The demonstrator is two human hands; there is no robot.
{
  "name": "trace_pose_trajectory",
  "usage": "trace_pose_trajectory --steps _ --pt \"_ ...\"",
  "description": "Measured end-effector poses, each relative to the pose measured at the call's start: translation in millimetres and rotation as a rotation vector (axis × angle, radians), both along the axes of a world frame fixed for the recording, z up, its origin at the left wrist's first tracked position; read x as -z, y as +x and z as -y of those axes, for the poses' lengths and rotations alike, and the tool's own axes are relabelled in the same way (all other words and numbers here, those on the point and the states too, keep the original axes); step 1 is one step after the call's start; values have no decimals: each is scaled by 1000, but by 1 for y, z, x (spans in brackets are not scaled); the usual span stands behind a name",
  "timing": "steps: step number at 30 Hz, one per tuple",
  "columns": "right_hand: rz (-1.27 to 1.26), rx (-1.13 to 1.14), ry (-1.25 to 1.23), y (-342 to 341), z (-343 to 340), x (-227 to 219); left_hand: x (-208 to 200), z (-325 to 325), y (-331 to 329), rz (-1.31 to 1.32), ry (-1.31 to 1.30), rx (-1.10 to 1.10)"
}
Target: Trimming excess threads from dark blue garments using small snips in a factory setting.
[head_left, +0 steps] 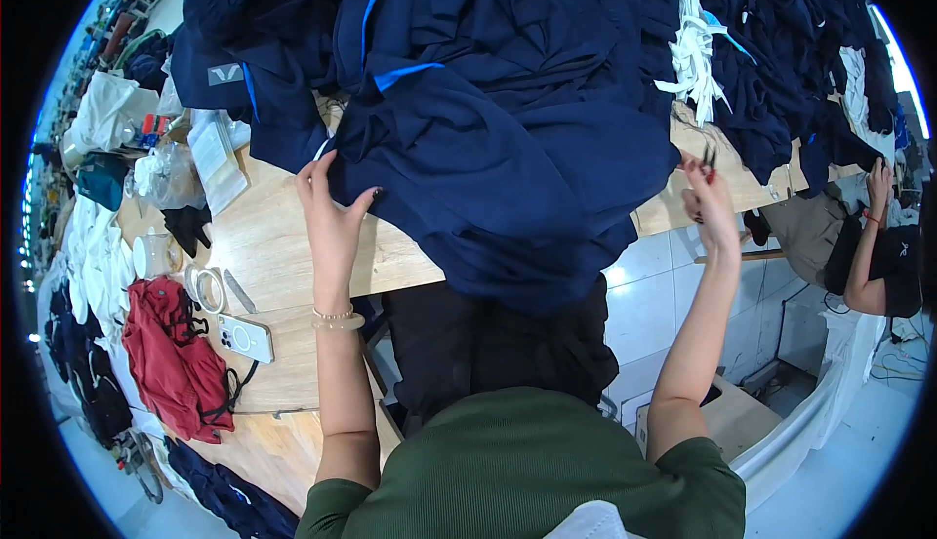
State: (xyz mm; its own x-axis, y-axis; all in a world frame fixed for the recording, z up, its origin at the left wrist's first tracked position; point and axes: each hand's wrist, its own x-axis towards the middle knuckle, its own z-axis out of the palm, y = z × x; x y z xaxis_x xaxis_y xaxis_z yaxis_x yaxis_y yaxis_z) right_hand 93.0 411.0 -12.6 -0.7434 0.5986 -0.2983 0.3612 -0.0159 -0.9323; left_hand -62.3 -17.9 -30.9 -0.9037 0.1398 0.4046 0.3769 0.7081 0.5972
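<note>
A dark navy garment point(488, 163) lies bunched in front of me, its near part hanging over the table edge above my lap. My left hand point(330, 198) is at its left side, thumb spread away from the fingers. Those fingertips touch the cloth beside a small white strip. My right hand point(712, 202) is closed around small dark thread snips point(710, 157), their tips pointing up. This hand is at the garment's right edge; whether it also pinches the cloth I cannot tell. Bright blue trim point(405, 76) shows on the fabric.
More navy garments point(508, 12) are heaped behind. White strips point(695, 46) lie at the back right. On the wooden table point(278, 246) at left are a phone point(244, 337), a tape roll point(207, 290) and a red bag point(171, 359). Another person point(864, 237) works at far right.
</note>
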Motion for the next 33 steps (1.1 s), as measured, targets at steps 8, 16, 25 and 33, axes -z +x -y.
trace_pose_trajectory --steps 8,16,25,33 --pt "-438 76 125 -30 16 -57 -15 63 -37 -33 -156 11" --pt "-907 291 405 -4 -32 -203 -199 100 -14 -1035 72 -306" --pt "-715 96 624 10 -47 -238 -281 165 -38 -1289 178 -266" --pt "-417 -11 139 -132 -11 -122 -179 50 -124 -735 -167 37"
